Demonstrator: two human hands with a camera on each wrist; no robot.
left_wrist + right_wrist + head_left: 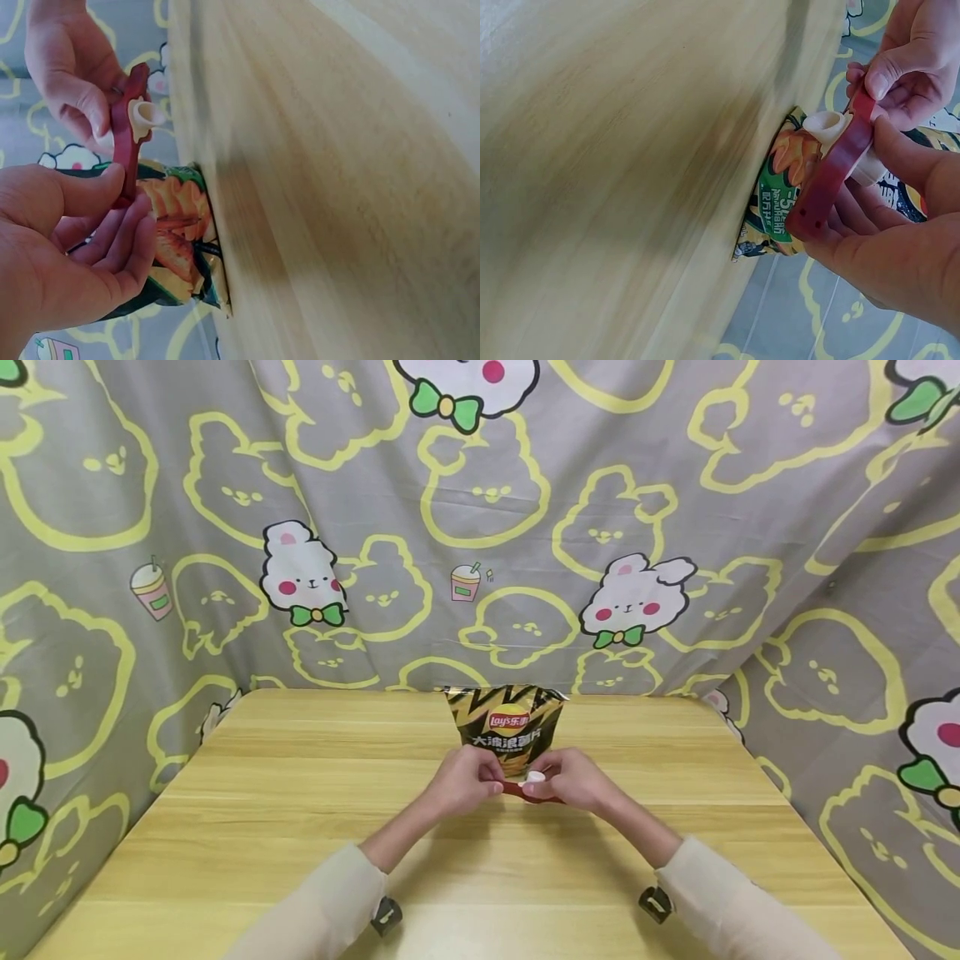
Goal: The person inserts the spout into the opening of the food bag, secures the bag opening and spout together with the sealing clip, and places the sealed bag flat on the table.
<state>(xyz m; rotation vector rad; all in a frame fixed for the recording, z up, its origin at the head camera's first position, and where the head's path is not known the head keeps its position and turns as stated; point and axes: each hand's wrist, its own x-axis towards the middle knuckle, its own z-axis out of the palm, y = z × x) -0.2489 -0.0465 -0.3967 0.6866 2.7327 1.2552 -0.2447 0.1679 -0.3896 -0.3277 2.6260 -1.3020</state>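
Both hands hold a red bag clip (832, 176) with a white spout (823, 126) between them, in front of a chip bag. My left hand (467, 781) pinches one end of the clip between thumb and fingers. Toward the other end, my right hand (570, 779) grips it, thumb and fingers around the red bar and a white cap (535, 777). In the left wrist view the spout's open mouth points away from the palms. Just behind the hands stands the black and gold chip bag (507, 722), upright, its lower part partly covered by them.
The wooden table (315, 827) extends to both sides and toward the person. A grey curtain (382, 643) with yellow outlines and rabbit faces hangs behind the table's far edge, close behind the bag, and along both sides.
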